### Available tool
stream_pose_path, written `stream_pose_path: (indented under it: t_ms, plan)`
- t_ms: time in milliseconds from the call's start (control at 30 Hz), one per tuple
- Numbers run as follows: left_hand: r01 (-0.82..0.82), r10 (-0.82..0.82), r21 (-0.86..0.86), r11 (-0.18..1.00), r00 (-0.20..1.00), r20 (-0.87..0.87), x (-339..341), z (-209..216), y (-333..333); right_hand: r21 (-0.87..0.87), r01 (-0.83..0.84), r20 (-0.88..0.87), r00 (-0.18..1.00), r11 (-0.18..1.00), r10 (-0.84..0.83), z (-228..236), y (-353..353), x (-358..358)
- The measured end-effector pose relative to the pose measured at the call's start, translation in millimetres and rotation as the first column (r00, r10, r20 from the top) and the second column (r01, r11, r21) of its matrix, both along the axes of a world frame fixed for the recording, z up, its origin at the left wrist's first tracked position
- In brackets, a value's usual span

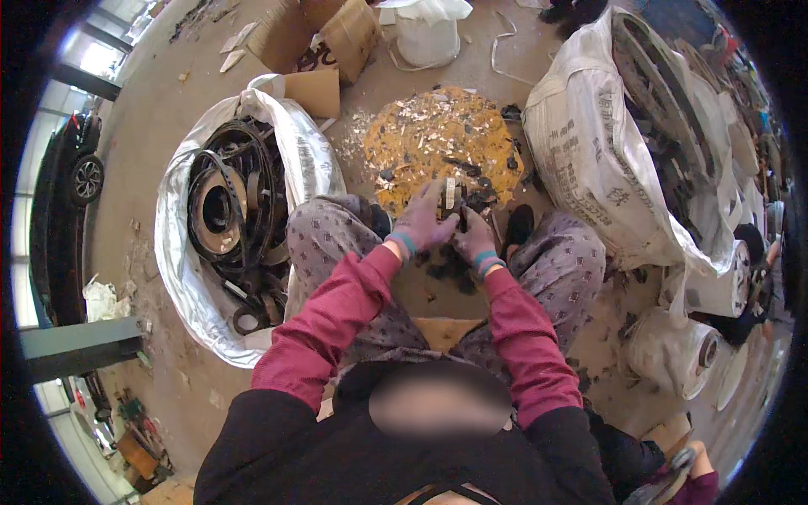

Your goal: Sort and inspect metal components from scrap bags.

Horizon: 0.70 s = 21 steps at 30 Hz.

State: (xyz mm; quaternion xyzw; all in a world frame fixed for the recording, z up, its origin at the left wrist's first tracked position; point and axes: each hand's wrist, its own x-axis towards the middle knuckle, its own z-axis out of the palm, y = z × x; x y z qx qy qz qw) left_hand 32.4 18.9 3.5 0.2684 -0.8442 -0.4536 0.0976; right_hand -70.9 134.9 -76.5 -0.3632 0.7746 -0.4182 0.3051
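I sit with my knees apart over a round yellow block strewn with pale chips and dark scraps. My left hand, in a purple glove, grips a small pale-and-dark strip piece at the block's near edge. My right hand, gloved the same, is closed on a dark tool or scrap right beside that piece; which one is too small to tell. Both hands touch each other. Dark offcuts lie on the floor between my legs.
A white sack at my left holds black rubber rings and belts. A large white sack of similar rings stands at my right, with white rolls near it. Cardboard boxes lie beyond the block. A dark car is parked far left.
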Motion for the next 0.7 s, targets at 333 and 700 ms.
stream_pose_path:
  t_ms: [333,700]
  plan:
    - [0.067,0.016,-0.505,0.861,0.987,0.158,-8,5,11,-0.076,0.078,0.107,0.992,0.994,-0.069,26,3,13]
    - [-0.483,0.469,-0.206,0.851,0.876,-0.116,-20,-26,-8,-0.052,0.052,0.101,0.994,0.997,-0.046,10,-3,2]
